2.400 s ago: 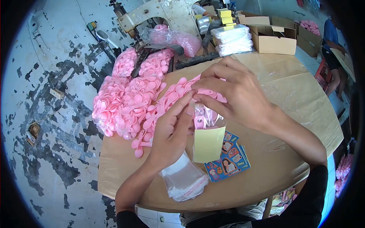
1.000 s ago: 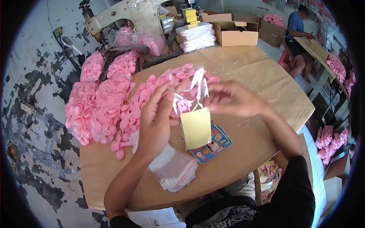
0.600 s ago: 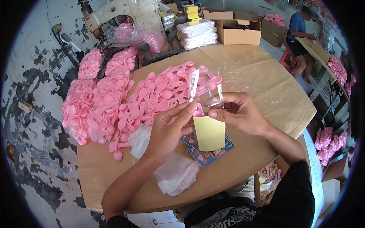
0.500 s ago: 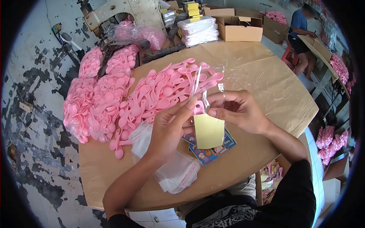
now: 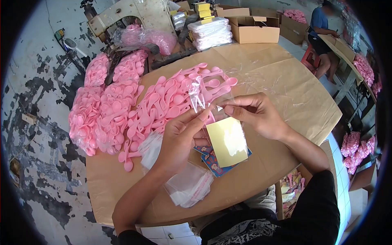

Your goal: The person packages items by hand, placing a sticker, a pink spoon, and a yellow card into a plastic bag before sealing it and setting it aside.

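Over the brown-papered table, my left hand and my right hand pinch a clear plastic bag between fingertips and thumbs. Inside the bag a pale yellow card hangs below the fingers, with part of a pink spoon showing above it. Blue printed cards lie under it. Loose pink spoons are heaped behind my left hand. Flat clear bags lie beside my left forearm.
Bags packed with pink spoons stand at the left. A machine, stacked plastic packs and cardboard boxes are behind. A person sits at another table at upper right. An open box is below the near edge.
The bag's upper part has spread and tipped to the left. The yellow card has turned slightly and its lower end has swung right. Both hands still pinch the bag.
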### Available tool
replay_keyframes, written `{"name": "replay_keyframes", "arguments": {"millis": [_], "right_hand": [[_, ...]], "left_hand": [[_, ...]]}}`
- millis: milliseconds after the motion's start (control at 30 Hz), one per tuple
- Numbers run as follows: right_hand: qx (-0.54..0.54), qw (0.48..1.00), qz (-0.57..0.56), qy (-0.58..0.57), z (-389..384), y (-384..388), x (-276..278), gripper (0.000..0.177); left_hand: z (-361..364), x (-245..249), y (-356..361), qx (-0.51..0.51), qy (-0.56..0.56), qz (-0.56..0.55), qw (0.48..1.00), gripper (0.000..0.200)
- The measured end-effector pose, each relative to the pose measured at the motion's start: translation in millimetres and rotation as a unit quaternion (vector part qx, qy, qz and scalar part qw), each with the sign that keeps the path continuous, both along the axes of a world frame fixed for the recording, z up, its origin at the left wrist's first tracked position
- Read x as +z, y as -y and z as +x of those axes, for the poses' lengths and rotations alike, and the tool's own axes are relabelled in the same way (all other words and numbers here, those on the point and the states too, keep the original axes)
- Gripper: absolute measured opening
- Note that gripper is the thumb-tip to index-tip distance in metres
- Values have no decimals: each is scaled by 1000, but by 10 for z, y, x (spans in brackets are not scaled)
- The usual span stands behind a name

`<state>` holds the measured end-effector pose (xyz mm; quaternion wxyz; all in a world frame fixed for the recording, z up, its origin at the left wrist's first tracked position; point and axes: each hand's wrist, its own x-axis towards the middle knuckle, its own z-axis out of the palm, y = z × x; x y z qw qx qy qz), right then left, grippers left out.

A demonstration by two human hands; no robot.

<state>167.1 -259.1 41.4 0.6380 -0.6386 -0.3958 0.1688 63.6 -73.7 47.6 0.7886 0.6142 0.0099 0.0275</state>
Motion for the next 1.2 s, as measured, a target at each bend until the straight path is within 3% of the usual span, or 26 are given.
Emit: {"name": "replay_keyframes", "arguments": {"millis": [367, 467, 567, 667, 833, 933, 1033, 1167, 1200], "right_hand": [[46, 996, 82, -5, 69, 38, -84, 27], [78, 991, 89, 66, 122, 72, -44, 29], [68, 954, 71, 282, 228, 119, -19, 28], [76, 946, 55, 311, 290, 153, -13, 24], [81, 943, 103, 305, 299, 113, -63, 18], [85, 942, 106, 308, 295, 123, -57, 18], [91, 930, 105, 341, 312, 120, -44, 17], [7, 918, 59, 392, 404, 185, -63, 22], [35, 966, 23, 257, 428, 246, -55, 16]], "left_hand": [[-3, 6, -111, -31, 24, 75, 996, 24], [-8, -3, -125, -46, 47, 101, 993, 21], [-12, -2, -113, -60, 73, 128, 987, 20], [-38, 33, -111, -76, 89, 162, 980, 19], [-46, 64, -126, -84, 101, 173, 976, 20], [-40, 43, -178, -135, 69, 54, 987, 19], [-53, 53, -113, -75, 67, 191, 976, 9], [-17, -6, -75, -74, 125, 176, 974, 18], [-36, 30, -49, -75, 119, 154, 978, 21]]}}
